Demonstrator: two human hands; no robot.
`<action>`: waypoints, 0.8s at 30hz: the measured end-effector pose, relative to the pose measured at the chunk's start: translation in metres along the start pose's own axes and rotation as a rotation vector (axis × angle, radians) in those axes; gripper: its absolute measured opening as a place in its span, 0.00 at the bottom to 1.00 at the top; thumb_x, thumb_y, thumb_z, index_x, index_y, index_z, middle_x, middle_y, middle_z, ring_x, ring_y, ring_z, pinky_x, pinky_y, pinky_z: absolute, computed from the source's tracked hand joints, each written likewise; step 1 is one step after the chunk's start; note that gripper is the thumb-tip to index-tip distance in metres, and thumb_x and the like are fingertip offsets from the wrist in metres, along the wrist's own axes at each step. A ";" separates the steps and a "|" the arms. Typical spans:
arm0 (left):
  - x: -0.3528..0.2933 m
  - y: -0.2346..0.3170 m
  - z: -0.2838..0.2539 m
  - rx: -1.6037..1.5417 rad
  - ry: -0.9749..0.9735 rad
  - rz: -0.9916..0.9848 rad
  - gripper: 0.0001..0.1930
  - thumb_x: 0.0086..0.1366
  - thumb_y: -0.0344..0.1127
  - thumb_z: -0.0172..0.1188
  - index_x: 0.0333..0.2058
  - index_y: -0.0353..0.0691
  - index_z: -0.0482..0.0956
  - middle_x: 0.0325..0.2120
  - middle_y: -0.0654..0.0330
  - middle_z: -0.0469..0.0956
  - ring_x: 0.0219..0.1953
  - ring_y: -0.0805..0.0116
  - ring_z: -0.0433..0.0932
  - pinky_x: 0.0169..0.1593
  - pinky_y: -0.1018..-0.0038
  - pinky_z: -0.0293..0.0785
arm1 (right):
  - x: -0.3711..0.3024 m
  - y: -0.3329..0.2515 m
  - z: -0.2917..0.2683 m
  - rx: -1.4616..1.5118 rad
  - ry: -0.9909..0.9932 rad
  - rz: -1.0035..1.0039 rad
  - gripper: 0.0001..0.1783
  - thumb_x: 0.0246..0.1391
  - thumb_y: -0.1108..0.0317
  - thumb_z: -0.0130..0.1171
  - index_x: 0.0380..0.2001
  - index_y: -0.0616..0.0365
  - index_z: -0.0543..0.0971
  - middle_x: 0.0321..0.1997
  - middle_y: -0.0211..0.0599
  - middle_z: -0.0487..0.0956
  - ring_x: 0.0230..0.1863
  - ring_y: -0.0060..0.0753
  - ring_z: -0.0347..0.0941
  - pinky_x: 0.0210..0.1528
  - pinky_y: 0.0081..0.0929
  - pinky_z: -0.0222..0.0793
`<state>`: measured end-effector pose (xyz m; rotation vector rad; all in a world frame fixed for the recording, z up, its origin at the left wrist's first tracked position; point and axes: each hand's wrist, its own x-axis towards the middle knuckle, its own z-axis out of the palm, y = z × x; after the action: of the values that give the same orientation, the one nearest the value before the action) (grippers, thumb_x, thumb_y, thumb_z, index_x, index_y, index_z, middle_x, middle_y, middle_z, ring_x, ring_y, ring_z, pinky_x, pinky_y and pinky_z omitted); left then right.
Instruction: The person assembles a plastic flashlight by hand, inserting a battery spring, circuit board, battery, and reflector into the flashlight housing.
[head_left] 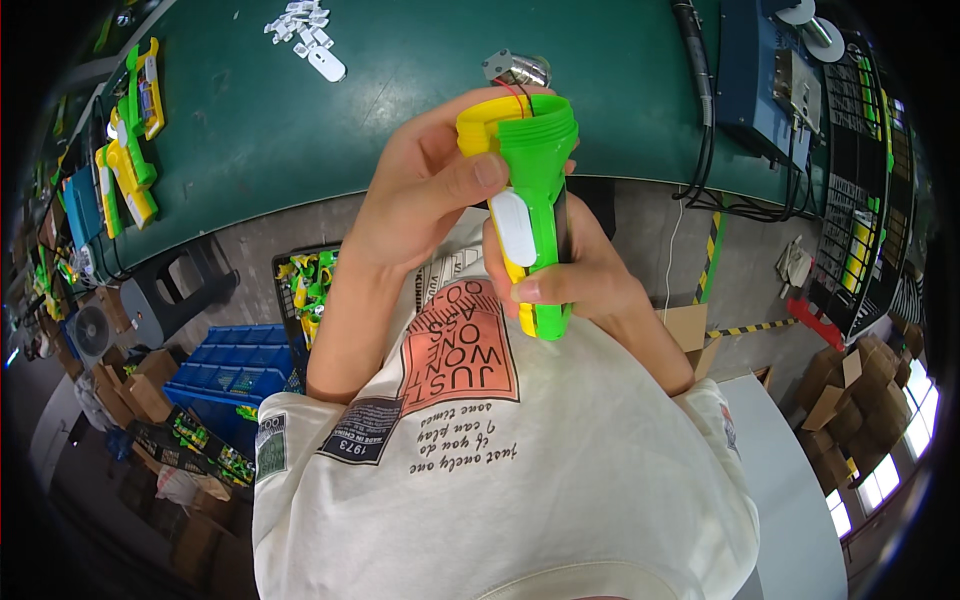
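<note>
A flashlight casing made of a green half and a yellow half is held upright in front of my chest, its wide threaded end up. At that rim the halves look slightly offset. My left hand wraps the upper part from the left, thumb on the yellow half. My right hand grips the lower handle, thumb across its front. A white oval switch cover sits along the handle. Red and black wires run from the open top toward a silvery lamp reflector just beyond.
Small white plastic parts lie on the green table. Assembled-looking yellow-green casings rest at its left end. A blue bench device with cables stands right. Below are a dark stool, blue crates and a parts basket.
</note>
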<state>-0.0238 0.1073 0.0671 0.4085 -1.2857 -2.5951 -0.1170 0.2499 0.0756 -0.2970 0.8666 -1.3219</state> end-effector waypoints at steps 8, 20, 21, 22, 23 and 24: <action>-0.004 -0.005 0.005 0.044 0.129 0.038 0.34 0.57 0.49 0.63 0.53 0.27 0.66 0.43 0.38 0.76 0.43 0.47 0.79 0.49 0.57 0.76 | 0.000 0.005 0.002 0.004 0.018 -0.003 0.29 0.37 0.67 0.63 0.43 0.64 0.65 0.25 0.39 0.74 0.22 0.30 0.74 0.24 0.24 0.70; -0.011 -0.018 0.012 0.405 0.345 0.152 0.30 0.67 0.53 0.45 0.52 0.26 0.66 0.39 0.44 0.77 0.39 0.53 0.80 0.42 0.63 0.78 | 0.001 -0.011 0.012 -0.148 0.141 0.094 0.24 0.43 0.74 0.64 0.45 0.66 0.70 0.30 0.35 0.76 0.23 0.22 0.75 0.24 0.21 0.74; -0.010 -0.019 0.009 0.442 0.329 0.155 0.30 0.67 0.53 0.44 0.52 0.27 0.65 0.39 0.45 0.77 0.39 0.54 0.80 0.42 0.65 0.78 | 0.002 -0.012 0.012 -0.145 0.146 0.098 0.23 0.43 0.74 0.64 0.44 0.67 0.70 0.30 0.35 0.76 0.22 0.22 0.75 0.24 0.21 0.74; -0.010 -0.019 0.010 0.442 0.330 0.155 0.30 0.67 0.53 0.44 0.52 0.27 0.65 0.39 0.45 0.77 0.39 0.54 0.80 0.42 0.65 0.78 | 0.002 -0.011 0.011 -0.146 0.146 0.098 0.23 0.43 0.74 0.64 0.44 0.67 0.70 0.30 0.35 0.76 0.22 0.22 0.75 0.24 0.21 0.74; -0.011 -0.019 0.010 0.461 0.322 0.173 0.30 0.67 0.53 0.45 0.52 0.27 0.65 0.40 0.46 0.77 0.39 0.54 0.80 0.42 0.65 0.78 | 0.001 -0.010 0.010 -0.127 0.128 0.090 0.23 0.43 0.74 0.64 0.44 0.67 0.70 0.30 0.36 0.76 0.22 0.22 0.75 0.24 0.21 0.74; -0.011 -0.019 0.010 0.480 0.312 0.190 0.30 0.67 0.53 0.46 0.52 0.28 0.65 0.40 0.46 0.77 0.39 0.55 0.80 0.43 0.66 0.78 | 0.001 -0.009 0.010 -0.108 0.111 0.081 0.23 0.43 0.74 0.63 0.44 0.67 0.70 0.30 0.36 0.76 0.22 0.23 0.75 0.24 0.21 0.74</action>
<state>-0.0184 0.1292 0.0597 0.6991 -1.7205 -1.9562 -0.1164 0.2438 0.0872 -0.2720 1.0356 -1.2280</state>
